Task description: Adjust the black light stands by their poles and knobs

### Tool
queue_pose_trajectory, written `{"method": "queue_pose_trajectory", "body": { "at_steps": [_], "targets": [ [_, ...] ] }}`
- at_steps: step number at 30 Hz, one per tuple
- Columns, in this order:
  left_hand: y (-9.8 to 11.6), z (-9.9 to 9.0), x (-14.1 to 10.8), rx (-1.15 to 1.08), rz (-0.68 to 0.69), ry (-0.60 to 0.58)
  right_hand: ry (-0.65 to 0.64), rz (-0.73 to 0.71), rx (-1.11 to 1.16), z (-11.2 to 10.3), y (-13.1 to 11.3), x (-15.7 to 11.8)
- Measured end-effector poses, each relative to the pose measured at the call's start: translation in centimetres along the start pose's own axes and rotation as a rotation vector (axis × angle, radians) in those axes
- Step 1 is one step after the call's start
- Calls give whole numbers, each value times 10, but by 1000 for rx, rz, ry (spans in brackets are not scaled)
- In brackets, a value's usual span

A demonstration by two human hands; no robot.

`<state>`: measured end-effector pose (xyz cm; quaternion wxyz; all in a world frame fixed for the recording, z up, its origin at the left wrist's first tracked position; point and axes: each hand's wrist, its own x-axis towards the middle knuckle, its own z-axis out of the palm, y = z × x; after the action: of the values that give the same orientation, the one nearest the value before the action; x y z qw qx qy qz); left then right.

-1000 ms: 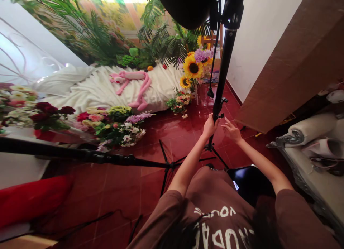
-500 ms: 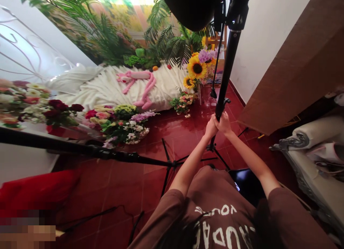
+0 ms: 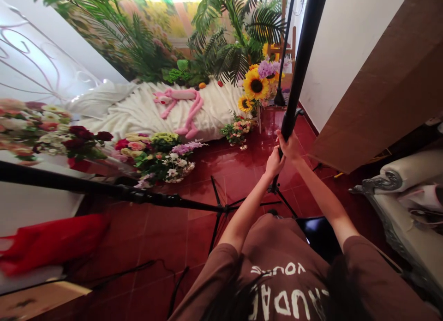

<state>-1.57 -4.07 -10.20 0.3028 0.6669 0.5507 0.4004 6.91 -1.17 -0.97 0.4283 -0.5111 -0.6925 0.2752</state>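
Currently you've got both hands closed on the black pole [image 3: 305, 48]: right hand [image 3: 290, 146] wrapped just under the collar [image 3: 288, 127], left hand [image 3: 275, 161] gripping right below it. Lock knob [image 3: 300, 112] sits just above and right of your right hand, untouched. Can't really tell whether it's tight; fingers hide the joint (and the pole top is out of frame, so load unknown).

Main risk, I'd say: if the joint is loose, the upper section could slide down onto your right hand and pinch it. Sideways push could tip the pole, since both hands are low on it.

Second stand [image 3: 138, 195] is left of your left hand, its legs [image 3: 215, 231] near yours; a shuffle or twist could tangle them. Hanging cord [image 3: 285, 44] ends above your right hand, close to the sunflowers [image 3: 256, 85]; a swing could snag there.
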Motion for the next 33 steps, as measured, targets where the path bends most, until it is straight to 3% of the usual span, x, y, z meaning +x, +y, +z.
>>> {"method": "queue_pose_trajectory", "body": {
  "at_steps": [3,10,16,20,25,33],
  "targets": [
    [2,0,-1,-2,-22,40,193,-82,113,-8,-15,16],
    [-6,7,2,-57,37,91,127,-127,112,-21,-26,25],
    [-7,9,2,-80,45,130,-122,-247,-147,-57,3,-2],
    [-7,9,3,-91,52,116,-95,-237,-254,-72,32,-43],
    [-9,8,5,-83,77,119,-89,-196,-301,-62,60,-70],
    [-12,9,4,-94,99,135,-104,-79,-223,-41,78,-46]
  ]
}}
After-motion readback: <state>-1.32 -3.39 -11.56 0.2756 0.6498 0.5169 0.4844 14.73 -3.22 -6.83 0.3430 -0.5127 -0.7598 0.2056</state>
